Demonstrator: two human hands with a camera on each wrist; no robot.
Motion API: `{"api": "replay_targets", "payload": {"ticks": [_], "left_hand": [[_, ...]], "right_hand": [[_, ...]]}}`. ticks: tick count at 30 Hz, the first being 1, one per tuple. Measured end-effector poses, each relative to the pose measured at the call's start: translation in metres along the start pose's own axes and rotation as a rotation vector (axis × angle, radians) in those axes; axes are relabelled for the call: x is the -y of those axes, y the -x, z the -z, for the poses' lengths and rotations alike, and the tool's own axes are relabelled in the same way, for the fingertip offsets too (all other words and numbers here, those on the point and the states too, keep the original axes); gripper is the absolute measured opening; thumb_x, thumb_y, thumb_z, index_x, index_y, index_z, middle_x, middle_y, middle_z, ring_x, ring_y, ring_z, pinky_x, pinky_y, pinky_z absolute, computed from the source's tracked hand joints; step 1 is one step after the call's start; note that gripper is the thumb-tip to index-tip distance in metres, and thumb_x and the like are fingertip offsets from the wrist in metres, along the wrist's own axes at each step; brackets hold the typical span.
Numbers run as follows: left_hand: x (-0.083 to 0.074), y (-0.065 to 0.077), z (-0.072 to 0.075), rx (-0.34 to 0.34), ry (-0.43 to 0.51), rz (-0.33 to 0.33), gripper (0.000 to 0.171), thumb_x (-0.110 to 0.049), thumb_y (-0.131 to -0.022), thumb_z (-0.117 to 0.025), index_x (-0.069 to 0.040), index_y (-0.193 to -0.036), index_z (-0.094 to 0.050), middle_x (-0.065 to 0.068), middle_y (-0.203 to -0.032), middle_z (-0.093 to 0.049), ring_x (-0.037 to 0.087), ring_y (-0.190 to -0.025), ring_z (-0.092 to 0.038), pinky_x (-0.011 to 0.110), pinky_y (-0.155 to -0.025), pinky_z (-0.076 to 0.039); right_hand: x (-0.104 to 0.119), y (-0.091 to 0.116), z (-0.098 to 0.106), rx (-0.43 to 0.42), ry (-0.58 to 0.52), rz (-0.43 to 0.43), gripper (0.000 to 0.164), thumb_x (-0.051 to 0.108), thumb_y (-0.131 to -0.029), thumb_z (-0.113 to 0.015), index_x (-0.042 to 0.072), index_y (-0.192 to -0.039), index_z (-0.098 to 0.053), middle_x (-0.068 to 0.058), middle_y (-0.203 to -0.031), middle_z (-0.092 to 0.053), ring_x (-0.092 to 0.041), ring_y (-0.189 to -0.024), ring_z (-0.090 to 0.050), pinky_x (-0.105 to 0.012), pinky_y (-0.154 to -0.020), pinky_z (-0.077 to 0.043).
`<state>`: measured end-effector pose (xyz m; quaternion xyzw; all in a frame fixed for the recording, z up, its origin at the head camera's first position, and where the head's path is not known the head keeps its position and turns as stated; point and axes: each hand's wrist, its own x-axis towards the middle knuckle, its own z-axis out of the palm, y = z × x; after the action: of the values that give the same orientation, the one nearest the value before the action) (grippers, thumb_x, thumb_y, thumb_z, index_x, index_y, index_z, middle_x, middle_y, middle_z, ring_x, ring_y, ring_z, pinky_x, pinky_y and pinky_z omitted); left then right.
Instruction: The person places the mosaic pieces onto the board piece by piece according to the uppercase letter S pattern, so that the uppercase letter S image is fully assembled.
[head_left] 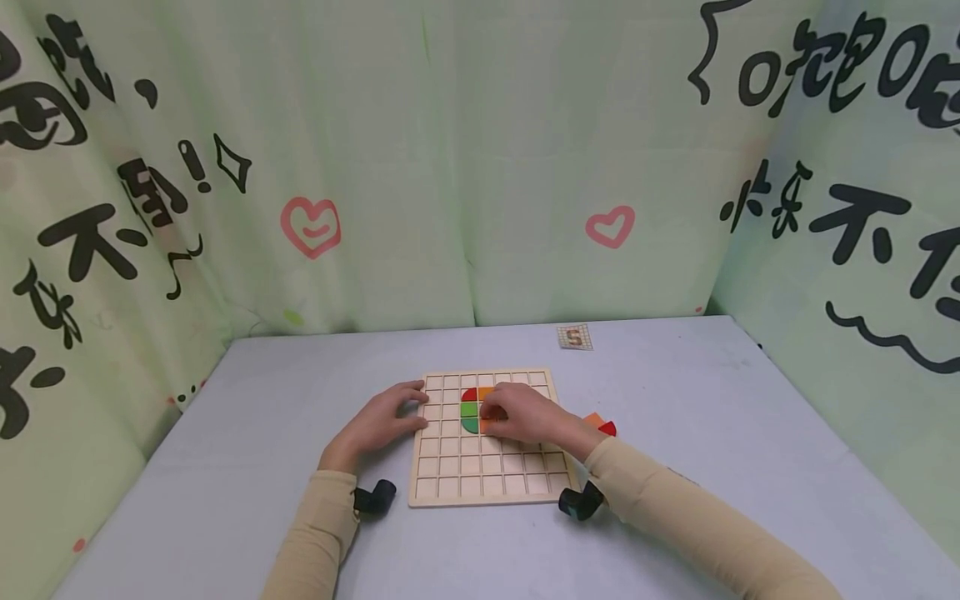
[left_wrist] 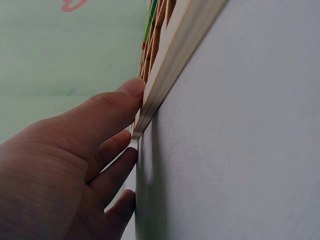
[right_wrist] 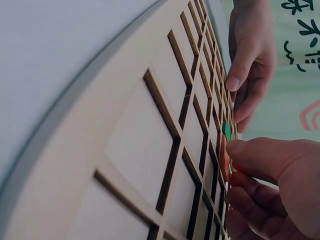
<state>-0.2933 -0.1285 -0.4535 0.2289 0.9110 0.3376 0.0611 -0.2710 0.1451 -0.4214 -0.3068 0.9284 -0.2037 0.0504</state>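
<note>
A wooden grid board [head_left: 448, 492] lies on the table. My left hand [head_left: 385, 417] rests at its left side, thumb [left_wrist: 132, 89] on the rim and fingers loosely extended along the edge. Over the middle of the grid, my right hand [head_left: 525, 414] pinches an orange piece [right_wrist: 224, 157] with curled fingers, low at the cells. Just left of those fingertips sit a red rounded piece [head_left: 469, 394], a light green square [head_left: 468, 409] and a dark green rounded piece [head_left: 470, 425] in a column. Another orange piece [head_left: 485, 392] lies beside the red one, partly hidden by the hand.
Right of the board, partly behind my right forearm, lie a loose orange piece [head_left: 593, 420] and a red piece [head_left: 608, 428]. A small patterned card [head_left: 575, 337] is near the table's back edge. Printed curtains [head_left: 465, 167] hang behind the table and along both sides.
</note>
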Motion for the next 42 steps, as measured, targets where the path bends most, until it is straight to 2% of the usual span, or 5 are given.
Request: {"api": "replay_targets", "payload": {"ticks": [13, 21, 32, 36, 42], "left_hand": [[-0.003, 0.000, 0.000, 0.004, -0.006, 0.018, 0.037, -0.018, -0.093, -0.072, -0.003, -0.125, -0.065, 0.016, -0.153, -0.048, 0.037, -0.145, -0.040, 0.051, -0.120, -0.034], [-0.002, -0.001, -0.001, 0.010, 0.001, 0.027, 0.037, -0.018, -0.093, -0.072, -0.003, -0.126, -0.065, 0.015, -0.153, -0.047, 0.037, -0.145, -0.039, 0.051, -0.121, -0.033], [-0.003, 0.001, -0.002, -0.002, 0.004, 0.022, 0.036, -0.018, -0.092, -0.072, -0.003, -0.124, -0.066, 0.016, -0.152, -0.048, 0.039, -0.144, -0.040, 0.053, -0.119, -0.034], [-0.003, 0.001, -0.002, 0.000, 0.011, 0.019, 0.035, -0.019, -0.093, -0.072, -0.003, -0.124, -0.066, 0.016, -0.152, -0.048, 0.038, -0.145, -0.039, 0.052, -0.120, -0.033], [-0.002, 0.001, -0.002, -0.006, 0.009, 0.008, 0.036, -0.019, -0.093, -0.072, -0.003, -0.124, -0.065, 0.016, -0.152, -0.048, 0.037, -0.145, -0.040, 0.051, -0.120, -0.033]], "right_hand": [[-0.022, 0.029, 0.021, -0.058, -0.085, -0.128, 0.020, 0.016, -0.092, -0.072, 0.005, -0.110, -0.073, -0.002, -0.100, -0.069, -0.013, -0.087, -0.060, -0.029, -0.079, -0.056], [-0.042, 0.056, 0.036, -0.091, -0.131, -0.196, 0.021, 0.017, -0.092, -0.072, 0.005, -0.109, -0.071, 0.001, -0.093, -0.065, -0.013, -0.085, -0.057, -0.028, -0.075, -0.051], [-0.073, 0.092, 0.055, -0.094, -0.103, -0.287, 0.027, 0.018, -0.091, -0.071, 0.004, -0.114, -0.070, -0.003, -0.100, -0.066, -0.016, -0.090, -0.058, -0.029, -0.076, -0.053], [-0.081, 0.104, 0.059, -0.065, -0.089, -0.315, 0.028, 0.018, -0.089, -0.074, 0.003, -0.112, -0.070, -0.004, -0.101, -0.068, -0.018, -0.090, -0.059, -0.031, -0.076, -0.054], [-0.083, 0.115, 0.059, 0.037, -0.105, -0.360, 0.033, 0.024, -0.085, -0.080, 0.004, -0.109, -0.070, -0.002, -0.100, -0.067, -0.017, -0.090, -0.059, -0.032, -0.078, -0.056]]}}
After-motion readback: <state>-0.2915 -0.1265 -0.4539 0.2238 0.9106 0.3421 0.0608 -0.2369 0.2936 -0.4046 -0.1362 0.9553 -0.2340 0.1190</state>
